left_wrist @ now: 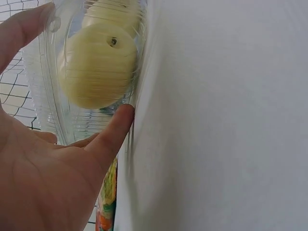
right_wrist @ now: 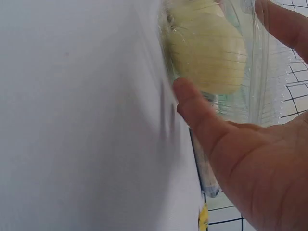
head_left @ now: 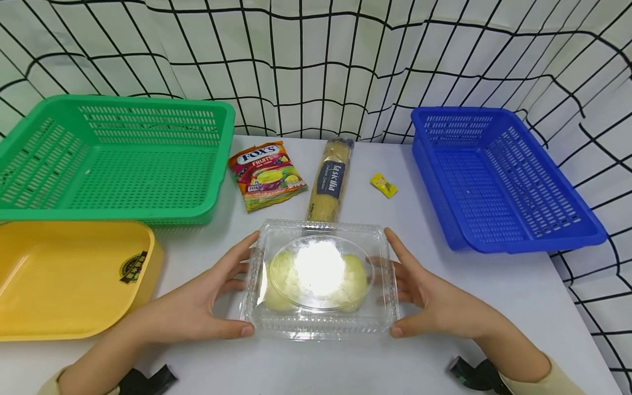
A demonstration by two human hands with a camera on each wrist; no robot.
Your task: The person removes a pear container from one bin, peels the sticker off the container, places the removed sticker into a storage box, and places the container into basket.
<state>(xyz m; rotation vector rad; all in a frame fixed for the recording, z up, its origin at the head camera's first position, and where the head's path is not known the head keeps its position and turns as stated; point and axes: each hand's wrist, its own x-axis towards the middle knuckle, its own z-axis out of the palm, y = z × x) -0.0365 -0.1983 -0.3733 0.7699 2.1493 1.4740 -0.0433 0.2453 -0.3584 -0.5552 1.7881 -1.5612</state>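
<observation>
Black wire grid point(head_left: 300, 18) behind white table point(head_left: 316, 367)

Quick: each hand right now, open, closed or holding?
Left hand: holding the clear plastic box by its left end.
Right hand: holding its right end.

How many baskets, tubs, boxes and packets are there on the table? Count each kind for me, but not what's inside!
Baskets: 2, green basket and blue basket
Tubs: 1, yellow tub
Boxes: 1, clear box
Packets: 3, Fox's bag, long packet and little yellow packet
Total: 7
</observation>
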